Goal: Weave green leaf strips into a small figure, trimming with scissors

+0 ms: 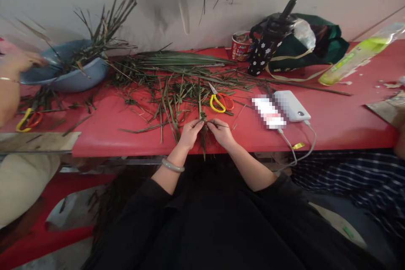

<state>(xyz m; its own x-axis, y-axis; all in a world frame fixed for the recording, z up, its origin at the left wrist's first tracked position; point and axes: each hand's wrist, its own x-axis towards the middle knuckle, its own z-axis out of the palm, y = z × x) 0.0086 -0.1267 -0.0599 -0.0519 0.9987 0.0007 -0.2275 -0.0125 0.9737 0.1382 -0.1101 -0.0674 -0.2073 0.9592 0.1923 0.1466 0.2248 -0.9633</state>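
Note:
My left hand (189, 133) and my right hand (222, 132) meet at the near edge of the red table (332, 122). Both pinch a small bundle of green leaf strips (203, 119); long ends stick up past the fingers and hang down over the table edge. My left wrist wears a pale bangle (172, 165). A pile of cut green leaves (177, 80) spreads over the table just beyond my hands. Yellow-and-red scissors (220, 101) lie shut to the right of the strips.
A blue basin (68, 69) with leaf stalks stands far left, where another person's hand (19, 61) reaches in. Second scissors (28, 120) lie at left. A power bank (292, 105) with cable, a phone, a dark flask (268, 42), a red cup and a green bag sit to the right.

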